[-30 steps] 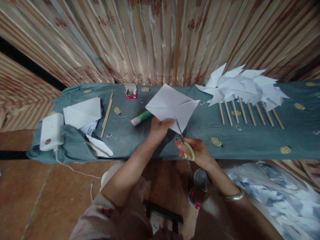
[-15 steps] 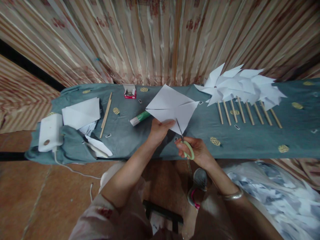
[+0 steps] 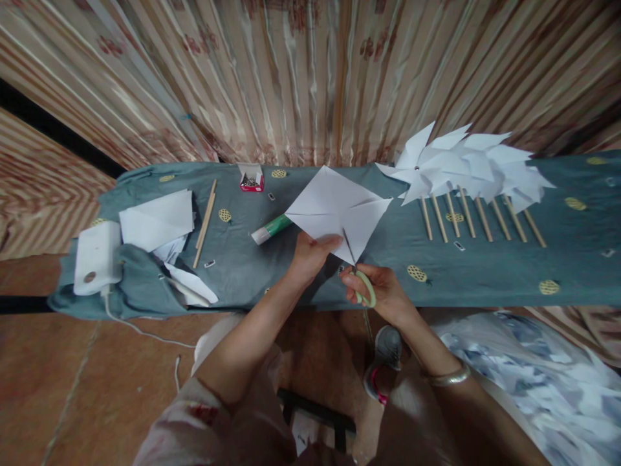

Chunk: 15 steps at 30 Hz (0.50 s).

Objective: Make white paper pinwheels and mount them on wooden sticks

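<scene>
A square white paper [image 3: 334, 204], turned corner-up, has slits running in from its left and right corners. My left hand [image 3: 311, 254] pinches its lower left edge, thumb on top. My right hand [image 3: 376, 289] is closed round the green handles of a pair of scissors [image 3: 363, 288], whose blade lies over the paper's near corner and points toward its middle. Partly under the paper's left side is a green glue stick [image 3: 272, 229]. White paper pinwheels [image 3: 451, 162] on wooden sticks lie in an overlapping row to the right.
On the green cloth [image 3: 252, 278] are a small red box [image 3: 251, 178] of metal pins, two wooden sticks [image 3: 205, 223], white paper sheets [image 3: 158, 220] and a white power adapter [image 3: 98, 257] with a cable. A plastic bag [image 3: 538, 382] stands at the lower right; a striped curtain hangs behind.
The paper has shifted slightly right and its slits look a little different in shape. Both hands keep their hold, almost in the same places.
</scene>
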Motion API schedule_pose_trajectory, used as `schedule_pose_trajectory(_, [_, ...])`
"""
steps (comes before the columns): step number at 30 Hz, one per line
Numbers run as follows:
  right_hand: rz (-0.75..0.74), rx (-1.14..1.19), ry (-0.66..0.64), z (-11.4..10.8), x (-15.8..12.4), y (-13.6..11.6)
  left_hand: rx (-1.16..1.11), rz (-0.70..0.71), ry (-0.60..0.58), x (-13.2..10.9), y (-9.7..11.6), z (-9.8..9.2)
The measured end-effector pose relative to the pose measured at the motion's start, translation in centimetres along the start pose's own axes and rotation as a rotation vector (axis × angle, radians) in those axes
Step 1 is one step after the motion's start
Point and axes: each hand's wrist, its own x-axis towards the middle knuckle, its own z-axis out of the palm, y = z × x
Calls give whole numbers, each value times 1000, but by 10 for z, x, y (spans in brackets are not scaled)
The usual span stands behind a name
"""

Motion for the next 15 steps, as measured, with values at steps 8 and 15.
schedule_pose_trajectory(8, [-26, -37, -8, -1, -2, -8, 48, -25, -50, -4, -1, 1])
schedule_pose_trajectory(15, [-16, -15, 19, 1, -1, -6, 13, -22, -24, -4, 0, 2])
